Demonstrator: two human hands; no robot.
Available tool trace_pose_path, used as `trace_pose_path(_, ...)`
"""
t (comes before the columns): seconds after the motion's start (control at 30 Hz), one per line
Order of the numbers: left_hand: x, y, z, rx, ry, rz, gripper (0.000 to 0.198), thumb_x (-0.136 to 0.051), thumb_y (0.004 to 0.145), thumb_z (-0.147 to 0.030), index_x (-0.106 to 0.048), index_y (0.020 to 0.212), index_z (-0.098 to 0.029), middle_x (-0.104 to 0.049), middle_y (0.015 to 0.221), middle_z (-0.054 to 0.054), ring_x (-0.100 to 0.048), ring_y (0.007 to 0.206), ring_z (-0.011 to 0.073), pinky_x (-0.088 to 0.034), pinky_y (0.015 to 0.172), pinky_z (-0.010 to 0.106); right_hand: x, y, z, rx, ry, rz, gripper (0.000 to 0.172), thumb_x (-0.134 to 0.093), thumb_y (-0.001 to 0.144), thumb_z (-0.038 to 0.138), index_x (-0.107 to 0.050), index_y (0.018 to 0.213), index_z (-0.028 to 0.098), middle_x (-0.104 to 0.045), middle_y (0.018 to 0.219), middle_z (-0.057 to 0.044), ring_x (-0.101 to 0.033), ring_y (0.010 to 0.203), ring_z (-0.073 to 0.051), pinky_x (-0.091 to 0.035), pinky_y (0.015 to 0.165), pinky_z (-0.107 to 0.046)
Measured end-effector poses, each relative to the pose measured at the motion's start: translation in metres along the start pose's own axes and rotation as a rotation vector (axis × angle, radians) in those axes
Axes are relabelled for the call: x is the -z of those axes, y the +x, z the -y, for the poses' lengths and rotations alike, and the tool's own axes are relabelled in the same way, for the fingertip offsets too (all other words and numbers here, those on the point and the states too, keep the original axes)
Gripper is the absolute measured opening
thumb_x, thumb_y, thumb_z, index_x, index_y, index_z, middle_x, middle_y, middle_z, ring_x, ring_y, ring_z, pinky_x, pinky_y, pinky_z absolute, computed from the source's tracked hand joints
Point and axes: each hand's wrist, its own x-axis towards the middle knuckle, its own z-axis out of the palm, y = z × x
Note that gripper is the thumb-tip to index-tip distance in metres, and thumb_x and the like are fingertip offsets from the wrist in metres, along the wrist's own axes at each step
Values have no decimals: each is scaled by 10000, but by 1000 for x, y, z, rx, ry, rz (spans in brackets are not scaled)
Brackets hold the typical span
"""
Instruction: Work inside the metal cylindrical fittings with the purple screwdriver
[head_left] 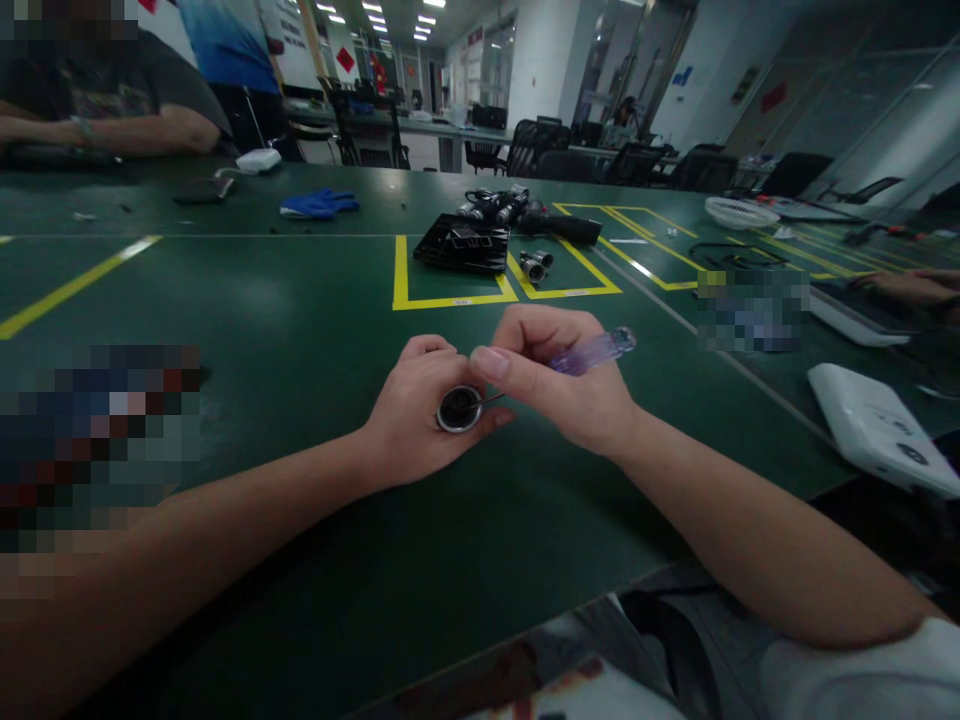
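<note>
My left hand (pixel 416 415) is closed around a small cylindrical part (pixel 448 424) with a silver metal rim and a dark inside. Its open end faces up toward me, and the rest is hidden in the palm. In my right hand (pixel 577 385) is a screwdriver (pixel 596 352) with a see-through purple handle, gripped between thumb and fingers. The thin shaft slants down to the left, and its end reaches into the mouth of the cylindrical part. How deep the tip sits cannot be made out. Both hands are just above the green table (pixel 300 400).
Beyond my hands, yellow tape frames hold a black glossy bag (pixel 461 250), metal cylinders (pixel 536 265) and black parts (pixel 570 228). A blue glove (pixel 319 204) lies far left. At right are a white device (pixel 881 430) and another person's hands (pixel 915 288). People are across the table.
</note>
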Motion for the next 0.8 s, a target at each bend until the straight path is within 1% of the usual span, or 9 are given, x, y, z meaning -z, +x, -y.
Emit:
trace_pose_path(0.13,-2,-2,0,-49,-13,-26,164,-594,807,-339,-531,802,-188,-628,681,-16,-603,650,161,-451,713,360,-1,-1,2,-43,99,74,321,-697,733,352,-475,600,163,-451,544,66,-415,489,-45,-333,441,-182)
trace_pose_path(0.2,-2,-2,-1,-63,-14,-42,172,-609,802,-336,-543,863,-188,-648,732,-6,-611,681,165,-447,708,358,-2,-2,5,-23,66,51,325,-710,719,356,-475,601,166,-442,544,70,-409,489,-43,-335,444,-181)
trace_pose_path(0.27,-1,-2,-2,-51,-12,-38,205,-609,804,-365,-547,891,-190,-651,742,-5,-611,686,164,-452,709,356,-1,-2,7,11,6,1,308,-709,723,350,-486,613,167,-434,541,74,-400,488,-42,-329,443,-181)
trace_pose_path(0.4,2,0,-5,22,9,-3,251,-619,787,-427,-528,784,-193,-612,651,-25,-588,615,151,-468,723,356,2,-2,6,58,-7,-44,246,-644,794,320,-499,660,172,-459,550,69,-431,485,-47,-335,445,-188)
trace_pose_path(0.47,3,1,-5,47,12,5,274,-630,770,-435,-510,736,-191,-603,638,-23,-577,596,147,-473,722,355,4,-4,5,102,-22,-72,227,-607,827,285,-494,663,174,-470,567,61,-440,491,-49,-344,457,-197)
trace_pose_path(0.53,3,1,-5,75,3,7,280,-630,766,-438,-501,739,-190,-604,649,-22,-571,593,144,-476,718,348,5,-5,5,156,-84,-114,222,-588,840,252,-493,653,178,-475,588,50,-440,513,-58,-359,487,-213)
trace_pose_path(0.6,3,0,-4,94,-15,5,277,-618,772,-442,-496,770,-193,-604,662,-26,-568,592,141,-477,721,346,6,-8,6,198,-141,-129,211,-585,836,228,-498,649,183,-477,603,41,-439,535,-71,-374,516,-232)
trace_pose_path(0.7,2,0,-1,65,-36,9,265,-580,789,-453,-480,789,-207,-600,668,-27,-563,590,146,-473,726,358,4,-10,11,253,-163,-80,177,-564,829,188,-508,661,183,-495,610,27,-458,554,-88,-396,547,-256)
trace_pose_path(0.8,1,-1,3,28,-34,26,219,-555,791,-414,-464,760,-217,-579,648,-27,-547,574,148,-461,733,368,2,-12,15,325,-258,-44,166,-545,817,155,-509,656,181,-511,609,12,-456,562,-98,-407,578,-273)
